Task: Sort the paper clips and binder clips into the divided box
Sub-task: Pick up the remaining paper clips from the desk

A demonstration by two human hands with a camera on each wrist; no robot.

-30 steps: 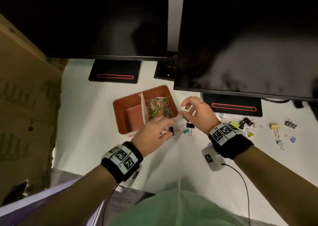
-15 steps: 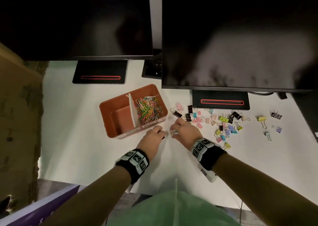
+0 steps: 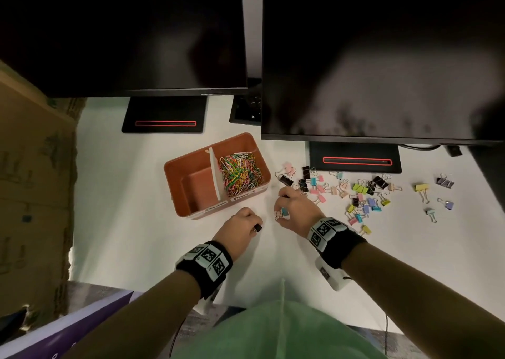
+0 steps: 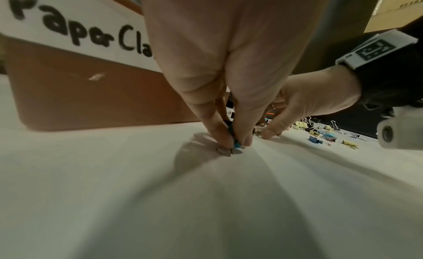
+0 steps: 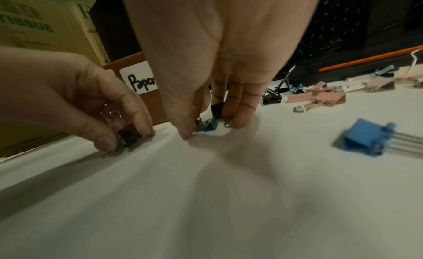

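The orange divided box [image 3: 175,167] stands mid-table; its right compartment holds several coloured paper clips [image 3: 240,172], and its left compartment [image 3: 196,192] holds none. Just in front of it my left hand [image 3: 257,226] pinches a black binder clip [image 5: 128,137] against the table, also seen between the fingertips [image 4: 223,136] in the left wrist view. Beside it my right hand [image 3: 281,213] pinches a teal binder clip [image 5: 209,126] on the table, with a second black clip [image 5: 217,109] among its fingers. Several loose binder clips [image 3: 363,192] lie scattered to the right.
Two dark monitors hang over the back of the white table [image 3: 123,208], and their stand bases [image 3: 164,118] [image 3: 355,157] sit behind the box and the clips. A cardboard box [image 3: 32,181] walls the left side. The table's near edge is just below my wrists.
Both hands have come down from the box's front rim to the table in front of it. The right hand has closed on the teal clip; the left still holds the black clip.
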